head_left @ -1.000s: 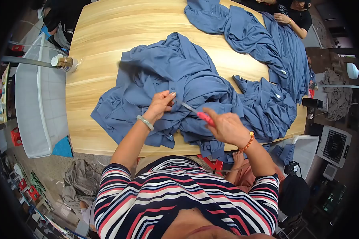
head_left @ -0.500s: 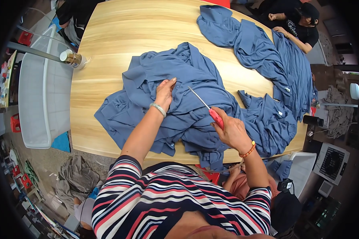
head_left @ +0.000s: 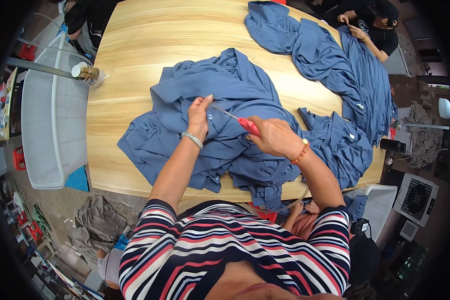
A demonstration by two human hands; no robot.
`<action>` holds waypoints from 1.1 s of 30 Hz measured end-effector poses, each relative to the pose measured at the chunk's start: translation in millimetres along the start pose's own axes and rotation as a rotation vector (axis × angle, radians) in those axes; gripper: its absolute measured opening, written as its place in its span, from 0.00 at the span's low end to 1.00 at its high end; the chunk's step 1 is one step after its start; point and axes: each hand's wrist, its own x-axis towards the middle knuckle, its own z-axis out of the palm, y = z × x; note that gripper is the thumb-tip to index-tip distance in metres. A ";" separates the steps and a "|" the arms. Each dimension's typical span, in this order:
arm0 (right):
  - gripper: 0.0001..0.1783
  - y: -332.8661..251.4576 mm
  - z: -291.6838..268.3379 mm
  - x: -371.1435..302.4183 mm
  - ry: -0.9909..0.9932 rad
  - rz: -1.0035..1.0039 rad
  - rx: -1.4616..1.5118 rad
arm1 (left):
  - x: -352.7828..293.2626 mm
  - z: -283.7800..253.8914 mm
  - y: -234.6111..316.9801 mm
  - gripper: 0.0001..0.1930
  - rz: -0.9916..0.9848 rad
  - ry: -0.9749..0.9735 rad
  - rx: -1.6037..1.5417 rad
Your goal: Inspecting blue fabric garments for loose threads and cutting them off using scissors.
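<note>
Far left, a white tub (head_left: 37, 127) stands beside the wooden table (head_left: 127, 55), a jar (head_left: 89, 74) at its edge. Now the left hand (head_left: 198, 119): thumb and finger close together over the blue garment (head_left: 220, 82), which lies rumpled mid-table; whether they pinch cloth, I can't tell. A red-handled tool (head_left: 249, 126) points its thin tip right beside them, the right hand (head_left: 275, 136) clamped round its handle. So this piece looks mid-work, not finished! Rightward, another crumpled blue garment (head_left: 339, 150) waits, neither hand on it.
</note>
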 end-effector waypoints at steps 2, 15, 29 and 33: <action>0.23 4.7 4.5 -18.2 -0.002 0.009 0.025 | -4.6 14.5 22.4 0.06 0.020 0.049 0.070; 0.12 76.0 39.6 -72.0 0.580 0.587 0.057 | -163.1 133.8 52.1 0.07 -0.172 -0.764 -0.297; 0.21 116.6 -17.9 -312.2 1.056 1.360 -0.760 | -254.1 243.7 -71.4 0.07 -0.675 -0.969 -0.266; 0.27 150.8 -47.1 -362.6 1.046 1.606 -0.696 | -269.9 217.0 -68.1 0.10 -0.208 -1.209 0.171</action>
